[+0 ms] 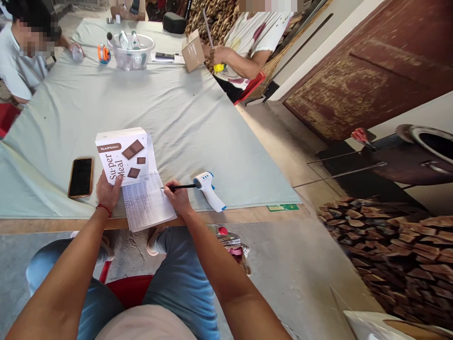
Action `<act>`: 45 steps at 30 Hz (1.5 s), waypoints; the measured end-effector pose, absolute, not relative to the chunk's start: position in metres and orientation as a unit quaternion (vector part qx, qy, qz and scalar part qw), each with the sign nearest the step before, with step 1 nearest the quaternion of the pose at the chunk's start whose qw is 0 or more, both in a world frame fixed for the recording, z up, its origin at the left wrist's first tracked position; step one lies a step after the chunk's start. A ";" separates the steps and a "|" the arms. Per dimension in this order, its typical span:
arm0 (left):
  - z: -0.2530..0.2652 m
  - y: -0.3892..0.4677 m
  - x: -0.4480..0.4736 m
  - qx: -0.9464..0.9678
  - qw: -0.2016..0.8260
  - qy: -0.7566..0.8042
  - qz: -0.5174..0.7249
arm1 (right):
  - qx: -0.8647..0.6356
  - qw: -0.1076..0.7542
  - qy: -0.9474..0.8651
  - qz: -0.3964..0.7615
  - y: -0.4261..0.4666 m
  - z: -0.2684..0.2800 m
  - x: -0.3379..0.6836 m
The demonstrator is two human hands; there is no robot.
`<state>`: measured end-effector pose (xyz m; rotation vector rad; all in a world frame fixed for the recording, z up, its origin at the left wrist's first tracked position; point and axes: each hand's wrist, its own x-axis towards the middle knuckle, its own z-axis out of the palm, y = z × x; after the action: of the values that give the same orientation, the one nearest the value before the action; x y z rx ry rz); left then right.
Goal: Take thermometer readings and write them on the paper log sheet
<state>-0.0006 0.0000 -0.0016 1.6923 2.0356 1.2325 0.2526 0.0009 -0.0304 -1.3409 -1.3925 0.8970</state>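
While my right hand (179, 197) pinched a black pen (180, 187), fingers closed round the barrel, its tip sat on the printed sheet (146, 204) just left of the grip. Pen's back end pointed right, nearly touching a white-and-blue thermometer gun (209, 188) lying just beyond it. Further left, my left hand (109, 191) lay flat, fingers spread, pressing the lower edge of a white snack box (123, 157) that overlapped the top of the sheet; it gripped nothing. Left of that hand, a phone (81, 177) lay face up, apart from the box. All sat on the pale green table cover (184, 118). Well beyond the grip, a clear bowl (131, 53) held bottles; a second person's hand (216, 53) held a cardboard box (193, 51) to its right.
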 end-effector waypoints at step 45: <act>0.000 -0.001 0.001 0.573 0.112 0.699 0.412 | -0.539 0.502 -0.577 0.352 0.000 -0.031 0.253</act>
<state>0.0005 -0.0014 0.0001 1.6830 2.0522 1.2083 0.2527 -0.0004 -0.0305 -1.3030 -1.3931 0.8516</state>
